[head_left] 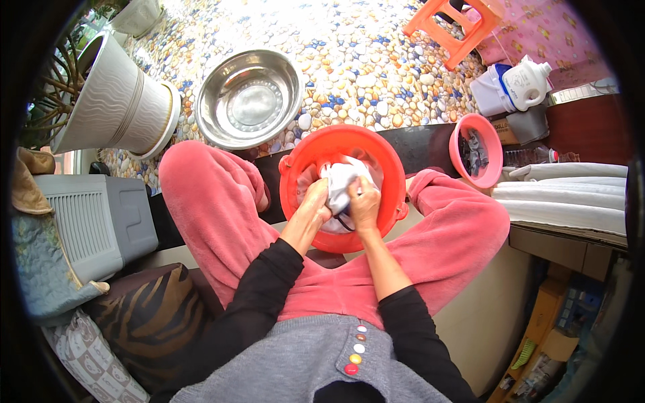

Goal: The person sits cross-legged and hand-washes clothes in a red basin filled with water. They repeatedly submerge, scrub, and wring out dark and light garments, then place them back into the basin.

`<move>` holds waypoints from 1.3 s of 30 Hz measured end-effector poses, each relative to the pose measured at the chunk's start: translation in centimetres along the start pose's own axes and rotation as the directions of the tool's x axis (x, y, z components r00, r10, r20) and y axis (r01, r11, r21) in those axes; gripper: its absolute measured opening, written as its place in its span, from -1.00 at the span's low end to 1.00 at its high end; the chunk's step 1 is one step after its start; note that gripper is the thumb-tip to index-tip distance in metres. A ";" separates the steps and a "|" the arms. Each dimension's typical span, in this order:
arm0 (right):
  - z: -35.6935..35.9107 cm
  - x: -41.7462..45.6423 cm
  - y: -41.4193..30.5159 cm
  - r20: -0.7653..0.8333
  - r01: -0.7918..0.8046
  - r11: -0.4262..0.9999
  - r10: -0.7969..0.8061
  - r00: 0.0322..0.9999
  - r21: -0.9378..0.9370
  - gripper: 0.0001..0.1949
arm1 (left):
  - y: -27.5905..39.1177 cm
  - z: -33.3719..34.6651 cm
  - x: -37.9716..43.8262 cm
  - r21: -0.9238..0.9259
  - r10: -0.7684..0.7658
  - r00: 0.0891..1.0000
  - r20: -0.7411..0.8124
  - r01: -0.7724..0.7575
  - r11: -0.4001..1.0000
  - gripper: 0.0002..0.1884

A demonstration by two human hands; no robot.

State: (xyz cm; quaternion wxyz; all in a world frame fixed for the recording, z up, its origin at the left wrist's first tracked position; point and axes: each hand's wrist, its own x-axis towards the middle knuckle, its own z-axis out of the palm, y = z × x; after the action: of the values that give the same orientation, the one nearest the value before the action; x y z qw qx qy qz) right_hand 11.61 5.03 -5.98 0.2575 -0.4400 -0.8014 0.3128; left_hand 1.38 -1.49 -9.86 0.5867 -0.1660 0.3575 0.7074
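Observation:
A red plastic bucket [312, 143] stands between my knees. Bunched up in its mouth is a white cloth garment [342, 174] with a dark blue part and a black cord. My left hand [313, 204] grips the cloth from the left side. On the right, my right hand [365, 201] has its fingers closed on the same cloth, a short way from the left. More pale, wet-looking fabric lies lower in the bucket, partly hidden by my hands.
Beyond my left knee sits a stainless steel basin [254, 103]. A pink plastic basin [459, 151] with grey cloth is to the right, near a white detergent bottle [524, 83]. An orange plastic stool [458, 32] stands farther off. At left are a white plant pot [113, 101] and a patterned cushion [151, 317].

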 end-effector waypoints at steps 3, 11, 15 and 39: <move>0.0 0.9 1.7 0.027 -0.095 0.987 0.092 0.995 0.130 -0.63 | 2.5 5.1 -3.9 0.001 0.033 0.996 -0.080 -0.033 0.999 -0.74; -1.2 2.4 0.1 0.632 -0.651 0.003 0.240 0.737 0.759 -0.51 | 3.9 3.7 -3.8 0.609 0.288 0.958 -0.013 -0.221 0.762 -0.67; -1.6 2.1 -1.6 0.515 -0.609 0.328 0.333 0.790 0.722 -0.51 | 2.8 3.0 -2.7 0.771 0.535 0.841 0.086 -0.396 0.499 -0.67; -6.8 2.5 -4.8 0.554 -0.565 -0.029 0.242 0.797 0.825 -0.69 | 3.9 3.8 -3.4 0.067 -0.191 0.922 -0.338 0.226 0.972 -0.45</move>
State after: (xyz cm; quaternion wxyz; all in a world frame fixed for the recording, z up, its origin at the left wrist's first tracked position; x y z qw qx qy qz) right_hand 12.51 7.06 2.42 0.2737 -0.3305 -0.2473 0.8687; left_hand -0.77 -1.48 -3.76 0.5986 -0.2879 0.4671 0.5836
